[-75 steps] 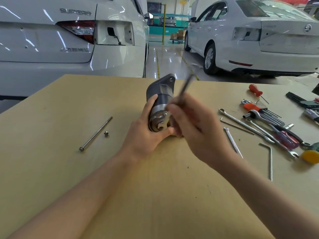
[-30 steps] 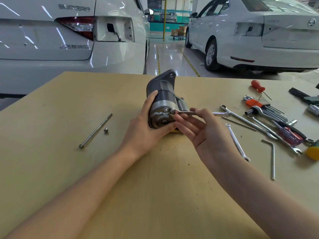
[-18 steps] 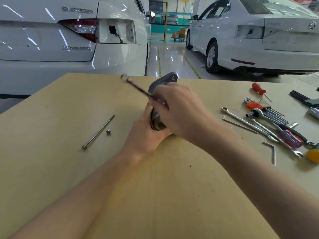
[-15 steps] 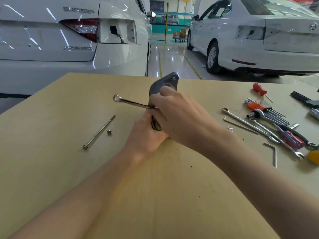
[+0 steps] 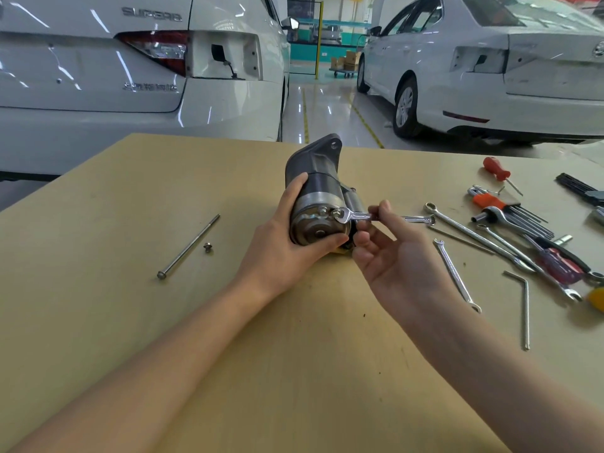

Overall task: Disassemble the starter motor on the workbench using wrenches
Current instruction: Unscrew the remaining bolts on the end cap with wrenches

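Grip looks sound: the left hand (image 5: pixel 287 246) wraps the dark grey cylindrical starter motor (image 5: pixel 318 204), likely heavy, rigid and smooth, mid-worktop (image 5: pixel 98 207), while the right hand (image 5: pixel 389 253) pinches a small silver open-ended wrench (image 5: pixel 356 217) on its near-end bolt.

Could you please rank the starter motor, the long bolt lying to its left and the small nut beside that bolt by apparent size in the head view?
1. starter motor
2. long bolt, longer but far thinner
3. small nut
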A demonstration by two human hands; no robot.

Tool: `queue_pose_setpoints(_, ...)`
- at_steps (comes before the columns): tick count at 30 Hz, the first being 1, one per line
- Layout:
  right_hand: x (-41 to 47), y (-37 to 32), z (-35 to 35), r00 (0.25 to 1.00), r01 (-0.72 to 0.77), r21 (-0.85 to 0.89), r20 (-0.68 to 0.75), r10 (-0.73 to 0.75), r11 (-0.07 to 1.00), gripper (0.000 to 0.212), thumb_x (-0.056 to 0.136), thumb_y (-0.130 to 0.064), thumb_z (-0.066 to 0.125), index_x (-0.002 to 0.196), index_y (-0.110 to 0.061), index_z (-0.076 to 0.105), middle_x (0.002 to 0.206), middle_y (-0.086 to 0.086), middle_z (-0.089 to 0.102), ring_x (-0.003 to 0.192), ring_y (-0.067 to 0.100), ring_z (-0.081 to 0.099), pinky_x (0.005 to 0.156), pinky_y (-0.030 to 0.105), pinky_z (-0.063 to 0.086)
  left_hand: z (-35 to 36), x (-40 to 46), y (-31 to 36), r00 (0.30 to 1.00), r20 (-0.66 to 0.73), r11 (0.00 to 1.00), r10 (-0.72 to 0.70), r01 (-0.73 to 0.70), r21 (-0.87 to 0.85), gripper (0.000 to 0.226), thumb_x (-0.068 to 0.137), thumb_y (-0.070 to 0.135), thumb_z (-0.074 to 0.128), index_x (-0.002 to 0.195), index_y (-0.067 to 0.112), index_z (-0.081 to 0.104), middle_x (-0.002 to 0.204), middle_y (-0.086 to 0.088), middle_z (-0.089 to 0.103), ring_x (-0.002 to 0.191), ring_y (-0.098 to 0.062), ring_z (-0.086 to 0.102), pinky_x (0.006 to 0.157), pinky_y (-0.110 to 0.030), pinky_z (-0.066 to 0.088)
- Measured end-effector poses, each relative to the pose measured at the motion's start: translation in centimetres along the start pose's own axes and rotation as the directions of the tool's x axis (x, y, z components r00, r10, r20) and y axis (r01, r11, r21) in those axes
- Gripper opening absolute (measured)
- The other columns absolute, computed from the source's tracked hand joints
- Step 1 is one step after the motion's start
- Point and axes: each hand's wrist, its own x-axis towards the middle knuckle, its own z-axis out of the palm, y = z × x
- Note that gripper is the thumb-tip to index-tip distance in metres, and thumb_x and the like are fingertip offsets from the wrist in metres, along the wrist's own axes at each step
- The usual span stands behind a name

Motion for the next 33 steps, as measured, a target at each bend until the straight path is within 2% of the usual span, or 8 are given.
queue_pose_setpoints(6,-0.11,0.34,-0.07,1.0,-0.005,0.011,0.023,0.004,1.0,0.017,0.095,-0.02,0.053,0.085,-0.007,0.057,0.06,0.007,0.063,0.047,0.011,0.056,0.042,0.018,0.045,0.01,0.06,-0.12,0.999,-0.019,0.999,0.028,-0.028,0.019,0.095,0.065,0.046,0.085,0.143,0.045,0.031,0.1,0.035,0.055,0.09,0.022,0.056,0.074,0.003,0.037)
queue_pose_setpoints(8,-0.16,0.38,-0.05,0.999,-0.004,0.023,0.037,0.003,1.0,0.016,0.095,-0.019,0.052,0.086,-0.007,0.057,0.067,0.01,0.065,0.051,0.013,0.059,0.045,0.019,0.047,-0.01,0.04,-0.1,0.999,-0.015,0.999,0.029,-0.028,0.014,0.094,0.065,0.047,0.084,0.144,0.044,0.032,0.101,0.034,0.056,0.091,0.021,0.056,0.075,0.003,0.038)
queue_pose_setpoints(10,-0.24,0.38,-0.04,0.999,-0.003,0.043,0.038,0.002,0.999,0.015,0.095,-0.017,0.053,0.086,-0.006,0.058,0.074,0.014,0.065,0.054,0.015,0.062,0.048,0.02,0.05,-0.06,-0.04,0.1,1.0,-0.009,1.0,0.029,-0.029,0.006,0.095,0.062,0.053,0.08,0.144,0.043,0.032,0.101,0.033,0.056,0.091,0.021,0.057,0.075,0.003,0.038)
queue_pose_setpoints(15,-0.5,0.59,0.06,0.999,-0.032,0.118,0.011,0.031,0.993,0.02,0.095,-0.01,0.05,0.078,-0.004,0.059,0.066,0.014,0.063,0.054,0.018,0.064,0.05,0.021,0.053,-0.22,-0.18,0.57,1.0,0.001,0.999,0.028,-0.028,-0.016,0.104,0.051,0.072,0.067,0.144,0.043,0.032,0.1,0.034,0.055,0.09,0.023,0.055,0.075,0.002,0.038)
queue_pose_setpoints(24,-0.4,0.42,-0.01,1.0,0.007,0.116,0.001,-0.008,0.993,0.024,0.095,-0.013,0.052,0.074,-0.004,0.06,0.063,0.013,0.062,0.053,0.019,0.063,0.05,0.022,0.053,-0.15,-0.13,0.39,0.999,0.003,0.999,0.032,-0.032,-0.004,0.099,0.057,0.059,0.072,0.145,0.041,0.031,0.1,0.033,0.056,0.089,0.021,0.057,0.076,0.001,0.039)
queue_pose_setpoints(33,-0.71,0.39,0.26,0.999,-0.043,0.204,0.002,0.043,0.978,0.018,0.094,-0.006,0.052,0.078,-0.002,0.059,0.068,0.018,0.067,0.061,0.024,0.07,0.053,0.024,0.056,-0.24,-0.19,0.52,1.0,0.001,0.999,0.03,-0.03,-0.015,0.102,0.054,0.066,0.069,0.145,0.041,0.031,0.104,0.026,0.057,0.091,0.022,0.056,0.077,0.0,0.04)
